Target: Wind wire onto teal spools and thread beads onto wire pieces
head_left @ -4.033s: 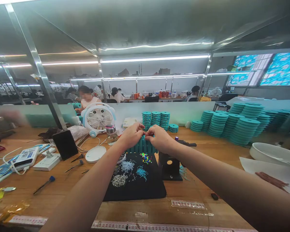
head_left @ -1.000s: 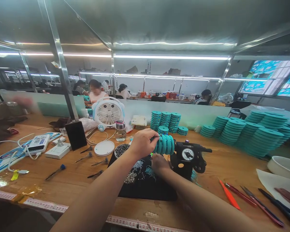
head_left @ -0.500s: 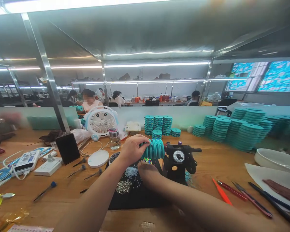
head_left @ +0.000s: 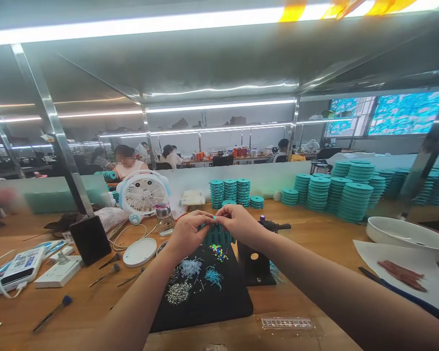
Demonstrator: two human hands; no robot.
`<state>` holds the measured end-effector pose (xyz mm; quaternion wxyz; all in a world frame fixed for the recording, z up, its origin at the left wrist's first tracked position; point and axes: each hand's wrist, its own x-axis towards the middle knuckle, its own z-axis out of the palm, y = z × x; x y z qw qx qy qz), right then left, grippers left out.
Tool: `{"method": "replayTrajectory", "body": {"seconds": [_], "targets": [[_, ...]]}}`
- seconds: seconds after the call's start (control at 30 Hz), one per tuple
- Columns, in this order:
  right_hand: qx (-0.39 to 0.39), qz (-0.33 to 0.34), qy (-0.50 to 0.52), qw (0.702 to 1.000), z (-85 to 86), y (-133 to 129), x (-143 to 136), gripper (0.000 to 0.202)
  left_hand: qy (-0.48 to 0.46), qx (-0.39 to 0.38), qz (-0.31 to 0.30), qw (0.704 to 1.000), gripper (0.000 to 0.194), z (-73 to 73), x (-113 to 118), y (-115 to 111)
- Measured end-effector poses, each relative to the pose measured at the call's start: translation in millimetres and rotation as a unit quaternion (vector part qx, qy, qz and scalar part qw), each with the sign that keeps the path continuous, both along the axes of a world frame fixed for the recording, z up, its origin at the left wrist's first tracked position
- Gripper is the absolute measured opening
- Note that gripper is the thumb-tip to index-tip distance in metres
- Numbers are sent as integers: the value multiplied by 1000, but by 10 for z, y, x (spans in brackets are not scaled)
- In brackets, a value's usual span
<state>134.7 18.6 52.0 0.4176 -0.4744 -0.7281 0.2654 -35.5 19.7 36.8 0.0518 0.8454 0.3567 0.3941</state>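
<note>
My left hand [head_left: 190, 233] and my right hand [head_left: 241, 225] meet fingertip to fingertip. Both pinch at the top of a row of teal discs [head_left: 219, 238] on a black machine [head_left: 255, 263]. Whatever lies between the fingertips is too small to make out. The hands partly cover the discs and the machine. Below them, a black mat [head_left: 234, 309] carries multicoloured beads or pin heads [head_left: 218, 252], pale translucent bits [head_left: 190, 268], small silver pieces [head_left: 179, 294] and short teal strands [head_left: 214, 277].
Stacks of teal discs [head_left: 355, 201] line the back. A fan [head_left: 144, 193], a glass jar [head_left: 164, 222] and a white round lid [head_left: 139, 252] stand left. A white bowl [head_left: 406, 234] and dark tongs [head_left: 402, 290] lie right. A metal post [head_left: 64, 156] rises at left.
My right hand has risen from the mat to the top of the teal discs, meeting my left hand there. The teal strands on the mat are now uncovered. The view has shifted right.
</note>
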Motion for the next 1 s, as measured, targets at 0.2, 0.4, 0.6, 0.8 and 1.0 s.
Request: {"method": "replayTrajectory", "body": {"seconds": [0.2,0.4,0.6,0.8,1.0], "targets": [[-16,-2,-3,1000,24,-62,-32,11,1,4,2,1000,21,12,-4,-6],[0,1,-42,999,57,-74,-36,10,-2,3,-3,1000,20,10,7,-18],[27,3,-61,998,90,-88,-36,11,-5,4,-4,1000,23,10,7,-20],[30,-8,-74,997,85,-67,-47,10,-6,2,-3,1000,24,0,2,-22],[50,-27,-97,994,31,-32,-56,8,-7,1,0,1000,23,6,11,-22]]}}
